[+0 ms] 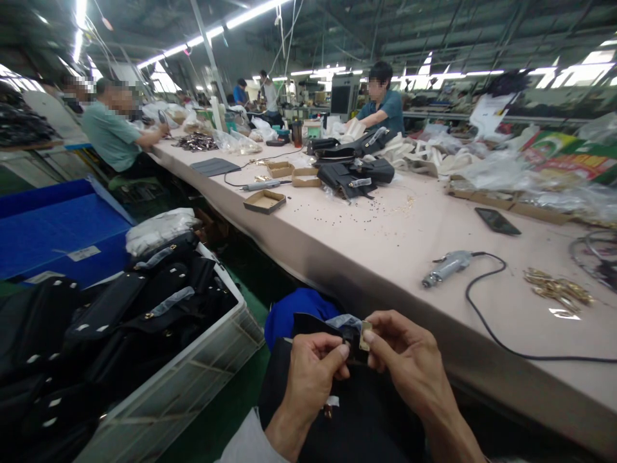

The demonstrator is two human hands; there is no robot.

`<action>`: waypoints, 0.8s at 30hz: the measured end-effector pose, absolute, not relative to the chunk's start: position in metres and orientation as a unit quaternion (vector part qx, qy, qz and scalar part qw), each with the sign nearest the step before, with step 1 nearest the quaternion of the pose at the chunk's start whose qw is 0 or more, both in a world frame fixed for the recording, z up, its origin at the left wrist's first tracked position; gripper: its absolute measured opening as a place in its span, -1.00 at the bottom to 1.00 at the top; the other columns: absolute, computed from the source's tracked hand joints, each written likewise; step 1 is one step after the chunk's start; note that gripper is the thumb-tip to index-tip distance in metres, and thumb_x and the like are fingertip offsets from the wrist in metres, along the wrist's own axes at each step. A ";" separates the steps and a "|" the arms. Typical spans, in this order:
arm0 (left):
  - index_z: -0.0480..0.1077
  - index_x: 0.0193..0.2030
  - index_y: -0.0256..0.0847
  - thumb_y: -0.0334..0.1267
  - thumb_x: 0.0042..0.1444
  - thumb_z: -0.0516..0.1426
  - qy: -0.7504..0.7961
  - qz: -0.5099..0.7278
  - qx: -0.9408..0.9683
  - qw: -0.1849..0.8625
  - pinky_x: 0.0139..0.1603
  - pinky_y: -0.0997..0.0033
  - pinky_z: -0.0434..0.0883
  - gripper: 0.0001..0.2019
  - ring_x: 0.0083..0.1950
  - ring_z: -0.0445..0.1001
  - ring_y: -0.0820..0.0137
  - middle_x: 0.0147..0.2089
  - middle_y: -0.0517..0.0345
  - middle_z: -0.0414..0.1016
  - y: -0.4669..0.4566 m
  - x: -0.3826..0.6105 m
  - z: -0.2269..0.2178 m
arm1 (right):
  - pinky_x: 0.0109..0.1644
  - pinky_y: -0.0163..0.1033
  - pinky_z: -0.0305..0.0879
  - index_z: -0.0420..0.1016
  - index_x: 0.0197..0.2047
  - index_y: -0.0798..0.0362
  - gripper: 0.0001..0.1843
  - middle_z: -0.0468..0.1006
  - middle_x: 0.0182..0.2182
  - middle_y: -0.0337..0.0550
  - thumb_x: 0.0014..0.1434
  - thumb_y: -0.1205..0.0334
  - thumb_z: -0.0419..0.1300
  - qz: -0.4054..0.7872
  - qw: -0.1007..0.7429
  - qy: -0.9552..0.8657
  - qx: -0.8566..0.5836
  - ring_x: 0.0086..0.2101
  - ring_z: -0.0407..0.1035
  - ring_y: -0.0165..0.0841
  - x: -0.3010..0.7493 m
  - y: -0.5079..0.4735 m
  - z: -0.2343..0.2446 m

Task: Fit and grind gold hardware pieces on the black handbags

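Observation:
A black bag lies across my lap, a small metal fitting with a white tab on its front. My right hand pinches a small gold metal plate between thumb and fingers, against the bag's black flap. Just left of it, my left hand is closed with thumb and forefinger together on the edge of the black flap. Clear plastic wrap covers a piece behind the fingers. What lies between the two hands is partly hidden.
On the table lie a corded electric screwdriver, gold hardware, a phone, a cardboard tray and black bags. A crate of black bags stands left. Co-workers sit at the table's far side and left end.

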State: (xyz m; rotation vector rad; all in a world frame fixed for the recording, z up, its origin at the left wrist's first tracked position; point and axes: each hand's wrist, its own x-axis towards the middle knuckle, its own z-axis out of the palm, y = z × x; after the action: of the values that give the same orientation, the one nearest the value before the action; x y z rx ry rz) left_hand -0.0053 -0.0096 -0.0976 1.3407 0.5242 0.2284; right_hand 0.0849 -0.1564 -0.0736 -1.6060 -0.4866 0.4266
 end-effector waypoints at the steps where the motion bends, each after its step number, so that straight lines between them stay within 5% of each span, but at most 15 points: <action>1: 0.68 -0.33 -0.40 -0.15 0.03 0.34 0.238 0.100 0.613 0.746 -0.50 0.49 0.35 -0.72 -0.60 0.41 0.43 -0.61 0.02 0.54 -0.009 -0.005 -0.098 | -0.48 -0.34 0.36 0.56 -0.14 0.06 -0.72 0.55 -0.40 -0.20 0.31 0.00 0.34 0.186 0.653 -0.214 -0.702 -0.52 0.43 -0.39 0.083 -0.154 -0.074; 7: 0.70 -0.27 -0.41 -0.23 0.09 0.26 0.183 0.085 0.613 0.763 -0.47 0.49 0.34 -0.74 -0.53 0.44 0.43 -0.45 -0.10 0.64 -0.004 -0.006 -0.098 | -0.43 -0.33 0.43 0.66 -0.20 0.08 -0.70 0.55 -0.48 -0.18 0.29 -0.01 0.36 0.211 0.658 -0.216 -0.689 -0.48 0.46 -0.36 0.078 -0.141 -0.076; 24: 0.70 -0.27 -0.37 -0.26 0.12 0.24 0.148 0.065 0.591 0.790 -0.45 0.52 0.38 -0.77 -0.53 0.45 0.46 -0.53 0.02 0.57 0.002 -0.012 -0.094 | -0.46 -0.30 0.30 0.69 -0.31 0.06 -0.69 0.57 -0.46 -0.13 0.22 -0.04 0.38 0.174 0.582 -0.201 -0.768 -0.47 0.44 -0.32 0.076 -0.135 -0.088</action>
State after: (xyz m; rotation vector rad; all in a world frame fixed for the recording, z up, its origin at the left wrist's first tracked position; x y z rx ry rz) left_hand -0.0123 0.0018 -0.0944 1.2733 0.3180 0.1406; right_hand 0.0765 -0.1355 -0.0885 -1.7935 -0.4700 0.4070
